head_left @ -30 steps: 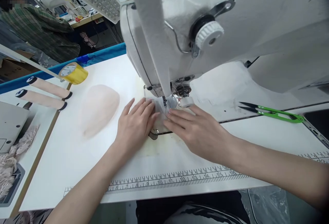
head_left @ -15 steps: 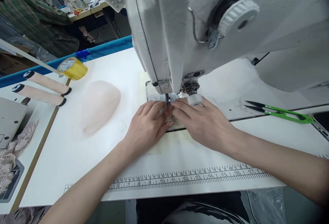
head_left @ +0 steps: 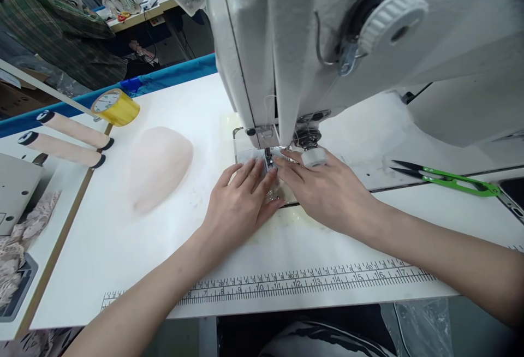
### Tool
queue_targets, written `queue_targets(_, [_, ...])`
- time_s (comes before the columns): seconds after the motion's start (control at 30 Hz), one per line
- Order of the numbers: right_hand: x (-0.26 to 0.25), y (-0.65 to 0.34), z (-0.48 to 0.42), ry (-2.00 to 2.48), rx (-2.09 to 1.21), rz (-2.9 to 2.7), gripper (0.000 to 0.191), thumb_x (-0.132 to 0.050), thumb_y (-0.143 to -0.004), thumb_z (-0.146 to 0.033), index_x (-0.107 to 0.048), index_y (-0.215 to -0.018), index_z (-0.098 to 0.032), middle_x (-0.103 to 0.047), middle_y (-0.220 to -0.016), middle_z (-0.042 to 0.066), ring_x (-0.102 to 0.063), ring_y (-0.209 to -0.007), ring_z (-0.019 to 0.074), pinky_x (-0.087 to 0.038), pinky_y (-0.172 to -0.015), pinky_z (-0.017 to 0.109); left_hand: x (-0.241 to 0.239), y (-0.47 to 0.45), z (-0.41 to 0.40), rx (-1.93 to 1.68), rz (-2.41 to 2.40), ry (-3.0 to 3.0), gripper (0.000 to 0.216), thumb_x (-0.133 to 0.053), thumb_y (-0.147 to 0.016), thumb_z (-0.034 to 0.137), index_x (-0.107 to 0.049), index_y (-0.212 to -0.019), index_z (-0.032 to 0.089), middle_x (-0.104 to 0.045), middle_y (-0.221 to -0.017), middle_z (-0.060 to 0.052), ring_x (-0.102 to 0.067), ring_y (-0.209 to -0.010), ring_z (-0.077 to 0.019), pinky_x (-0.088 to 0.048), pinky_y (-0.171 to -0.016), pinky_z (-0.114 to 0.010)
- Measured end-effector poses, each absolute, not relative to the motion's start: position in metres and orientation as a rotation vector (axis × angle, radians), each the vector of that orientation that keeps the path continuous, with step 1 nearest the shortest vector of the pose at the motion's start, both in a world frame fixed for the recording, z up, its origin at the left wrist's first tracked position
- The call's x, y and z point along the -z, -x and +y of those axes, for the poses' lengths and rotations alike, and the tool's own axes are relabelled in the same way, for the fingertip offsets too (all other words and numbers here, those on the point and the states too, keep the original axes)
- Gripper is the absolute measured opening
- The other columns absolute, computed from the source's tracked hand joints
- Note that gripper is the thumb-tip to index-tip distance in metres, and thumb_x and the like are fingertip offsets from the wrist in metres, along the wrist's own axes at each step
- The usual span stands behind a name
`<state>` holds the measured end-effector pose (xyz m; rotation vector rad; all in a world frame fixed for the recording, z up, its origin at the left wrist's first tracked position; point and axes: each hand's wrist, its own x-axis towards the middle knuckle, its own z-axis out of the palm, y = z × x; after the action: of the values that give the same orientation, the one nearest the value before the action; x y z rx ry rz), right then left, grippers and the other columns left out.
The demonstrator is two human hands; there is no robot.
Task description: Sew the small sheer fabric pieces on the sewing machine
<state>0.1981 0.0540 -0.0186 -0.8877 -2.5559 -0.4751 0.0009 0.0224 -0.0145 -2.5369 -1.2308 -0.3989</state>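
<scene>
A white industrial sewing machine [head_left: 335, 46] fills the upper middle of the view. My left hand [head_left: 241, 204] lies flat with fingers stretched out, pressing a small pale piece of fabric [head_left: 250, 156] on the plate just left of the needle [head_left: 268, 155]. My right hand [head_left: 327, 190] lies flat on the other side, fingertips touching the fabric beside the presser foot. Most of the fabric is hidden under my fingers.
Green thread snips [head_left: 446, 179] lie to the right on the table. A pale pink moulded pad [head_left: 158, 166], a yellow tape roll [head_left: 115, 107] and two pink rolls [head_left: 69, 138] sit left. A printed ruler [head_left: 307, 280] runs along the front edge. Another person in a striped shirt [head_left: 61, 40] stands far left.
Both hands have slid forward toward the needle, and the fingers of my left hand have straightened. The camera has moved closer to the machine.
</scene>
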Motion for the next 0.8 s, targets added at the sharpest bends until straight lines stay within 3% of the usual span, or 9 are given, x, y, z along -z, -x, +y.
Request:
queue_targets(0.37, [0.0224, -0.1986, 0.0566, 0.856, 0.453, -2.552, 0.032, -0.038, -0.087, -0.002, -0.063, -0.106, -0.006, -0.072, -0.101, 0.013, -0.062, -0.096, 0.0218, -0.029, -0.109, 0.042, 0.0139, -0.0029, 0.0220, 0.377, -1.239, 2.517, 0.042, -0.048, -0.097, 0.041, -0.062, -0.123, 0.011, -0.063, -0.127, -0.017, -0.059, -0.121, -0.0274, -0.048, -0.094, -0.043])
queue_targets(0.53, [0.0215, -0.1982, 0.0576, 0.844, 0.451, -2.537, 0.031, -0.040, -0.086, -0.001, -0.065, -0.103, -0.007, -0.072, -0.086, 0.009, -0.061, -0.093, 0.0220, -0.030, -0.107, 0.042, 0.0160, -0.0028, 0.0228, 0.421, -1.243, 2.503, 0.041, -0.049, -0.096, 0.040, -0.062, -0.122, 0.011, -0.062, -0.128, -0.017, -0.060, -0.120, -0.0280, -0.047, -0.092, -0.043])
queue_targets(0.67, [0.0192, -0.1977, 0.0589, 0.797, 0.473, -2.485, 0.026, -0.044, -0.086, -0.003, -0.066, -0.099, -0.011, -0.072, -0.084, 0.005, -0.060, -0.083, 0.0191, -0.036, -0.099, 0.038, 0.0153, -0.0001, 0.0226, 0.484, -1.250, 2.533, 0.040, -0.054, -0.094, 0.038, -0.059, -0.124, 0.013, -0.064, -0.128, -0.014, -0.060, -0.120, -0.0269, -0.045, -0.096, -0.043])
queue_targets(0.8, [0.0165, -0.1952, 0.0603, 0.705, 0.540, -2.447, 0.021, -0.051, -0.088, -0.004, -0.068, -0.087, -0.017, -0.072, -0.084, 0.001, -0.055, -0.068, 0.0146, -0.040, -0.081, 0.032, 0.0115, 0.0050, 0.0194, 0.617, -1.263, 2.588, 0.032, -0.060, -0.090, 0.032, -0.060, -0.117, 0.015, -0.070, -0.118, -0.008, -0.064, -0.111, -0.0218, -0.044, -0.099, -0.040])
